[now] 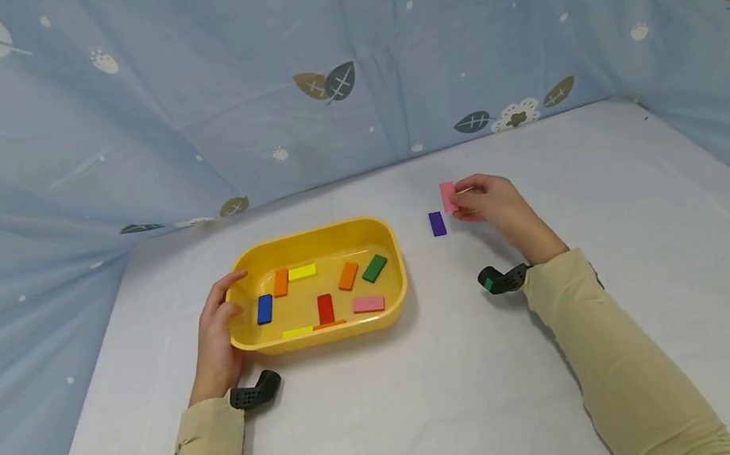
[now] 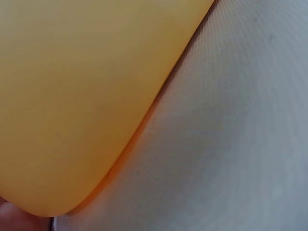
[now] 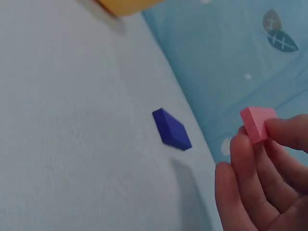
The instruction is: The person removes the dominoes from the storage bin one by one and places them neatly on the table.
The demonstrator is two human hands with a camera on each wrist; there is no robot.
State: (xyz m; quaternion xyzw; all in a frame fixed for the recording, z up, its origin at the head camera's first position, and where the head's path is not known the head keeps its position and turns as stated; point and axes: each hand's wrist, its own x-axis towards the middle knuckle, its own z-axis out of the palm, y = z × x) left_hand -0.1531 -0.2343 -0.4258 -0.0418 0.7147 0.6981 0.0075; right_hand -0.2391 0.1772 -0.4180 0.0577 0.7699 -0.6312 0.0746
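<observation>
pinching a pink block point(image 1: 449, 195), the right hand point(image 1: 501, 206) hovers; the left hand point(image 1: 214, 345) grips a yellow tray point(image 1: 317, 245)

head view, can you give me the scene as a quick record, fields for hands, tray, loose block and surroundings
left hand: grips the left end of the yellow tray
right hand: pinches the held pink block
tray contents: blue block, red block, green block, second pink block, yellow blocks, orange blocks
partly hidden: one yellow, one orange, behind the near wall
loose block: purple block, right of the tray
surface: white tabletop
backdrop: blue leaf-print cloth
</observation>
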